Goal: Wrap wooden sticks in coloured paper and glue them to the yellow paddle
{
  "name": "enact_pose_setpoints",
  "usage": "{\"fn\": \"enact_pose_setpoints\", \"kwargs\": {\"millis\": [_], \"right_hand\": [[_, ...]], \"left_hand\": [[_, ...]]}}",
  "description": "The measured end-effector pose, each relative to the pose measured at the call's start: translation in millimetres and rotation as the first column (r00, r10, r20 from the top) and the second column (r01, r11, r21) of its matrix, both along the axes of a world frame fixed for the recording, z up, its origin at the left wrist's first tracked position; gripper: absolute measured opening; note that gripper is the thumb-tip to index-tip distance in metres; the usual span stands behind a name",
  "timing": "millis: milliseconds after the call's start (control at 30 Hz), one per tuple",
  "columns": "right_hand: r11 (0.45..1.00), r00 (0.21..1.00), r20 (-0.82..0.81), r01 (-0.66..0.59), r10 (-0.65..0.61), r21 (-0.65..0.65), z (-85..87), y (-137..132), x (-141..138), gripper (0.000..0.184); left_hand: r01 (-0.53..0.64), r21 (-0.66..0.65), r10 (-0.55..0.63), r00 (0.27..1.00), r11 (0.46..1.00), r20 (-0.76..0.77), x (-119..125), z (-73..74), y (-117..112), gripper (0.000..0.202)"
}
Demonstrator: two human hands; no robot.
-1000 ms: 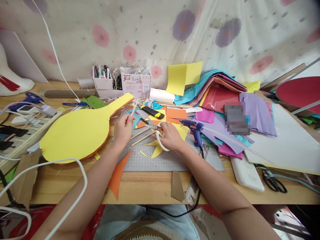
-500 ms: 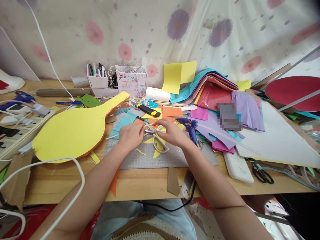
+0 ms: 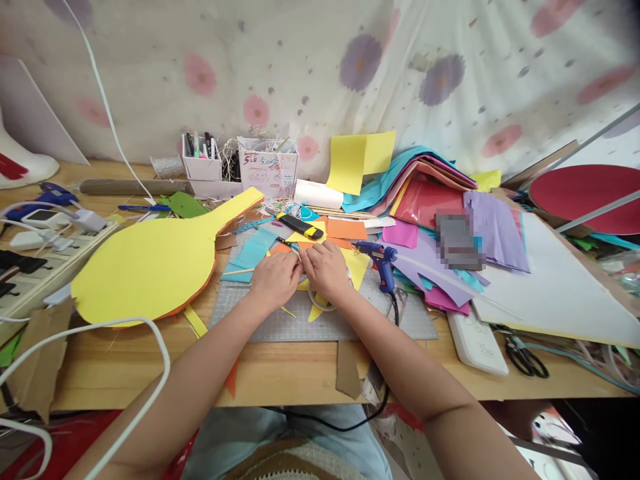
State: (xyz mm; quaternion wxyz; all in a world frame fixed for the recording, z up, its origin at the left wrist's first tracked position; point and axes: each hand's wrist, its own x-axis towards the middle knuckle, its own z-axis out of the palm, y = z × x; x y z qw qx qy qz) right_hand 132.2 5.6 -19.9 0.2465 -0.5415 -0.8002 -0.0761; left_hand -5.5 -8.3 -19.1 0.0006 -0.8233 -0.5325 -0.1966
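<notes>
My left hand [image 3: 277, 277] and my right hand [image 3: 325, 270] meet over the cutting mat [image 3: 270, 328], fingers curled and knuckles together. Both are closed, pinching a thin wooden stick that showed between them a moment earlier; the fingers now hide it. Another thin wooden stick [image 3: 237, 272] pokes out left of my left hand, over blue paper [image 3: 254, 252]. Beneath my right hand lie scissors [image 3: 323, 305], mostly covered, with yellow paper scraps [image 3: 357, 265] around them. A blue glue gun [image 3: 384, 263] stands just right of my right hand. Beyond my hands rests a yellow-and-black utility knife [image 3: 301, 225].
A large yellow paddle-shaped cutout [image 3: 145, 267] covers the left of the table. Coloured paper [image 3: 430, 200] is piled at the back right, near a white board [image 3: 545, 287]. Black-handled scissors [image 3: 525, 355] and a white power bank [image 3: 479, 343] lie at right. A white cable [image 3: 163, 360] loops across the left foreground.
My hands have drawn together and their fingers have curled in, hiding the stick that showed between them. My right hand now covers more of the scissors. The view has shifted slightly.
</notes>
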Motion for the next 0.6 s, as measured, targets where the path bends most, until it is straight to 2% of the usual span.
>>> {"fn": "enact_pose_setpoints", "kwargs": {"millis": [67, 133, 233, 267, 333, 467, 600], "right_hand": [[0.994, 0.985, -0.173, -0.004, -0.015, -0.108, 0.3, 2, 2, 0.044], [0.945, 0.918, -0.396, -0.144, 0.017, -0.294, 0.6, 5, 6, 0.045], [0.753, 0.758, -0.644, -0.481, 0.101, -0.448, 2.3, 7, 11, 0.049], [0.699, 0.725, -0.680, -0.545, 0.115, -0.463, 3.3, 7, 13, 0.049], [0.635, 0.694, -0.712, -0.597, 0.104, -0.489, 5.3, 7, 16, 0.050], [0.549, 0.587, -0.809, -0.686, 0.031, -0.477, 7.6, 2, 16, 0.047], [0.501, 0.510, -0.857, -0.723, -0.077, -0.475, 5.9, -3, 12, 0.040]], "left_hand": [[-0.025, -0.011, 0.025, 0.999, 1.000, 0.030, -2, 0.9, 1, 0.033], [-0.035, -0.009, 0.036, 0.998, 0.999, 0.052, -4, 1.4, 1, 0.033], [0.025, 0.002, -0.025, 0.997, 1.000, 0.077, -5, 2.2, 0, 0.030], [0.056, -0.002, -0.056, 0.994, 0.998, 0.093, -5, 2.8, 0, 0.030], [0.116, -0.027, -0.111, 0.985, 0.993, 0.132, -5, 4.5, -3, 0.030], [0.111, -0.124, -0.085, 0.977, 0.986, 0.196, -2, 8.5, -8, 0.033], [0.056, -0.175, -0.018, 0.977, 0.983, 0.213, -1, 10.5, -11, 0.038]]}}
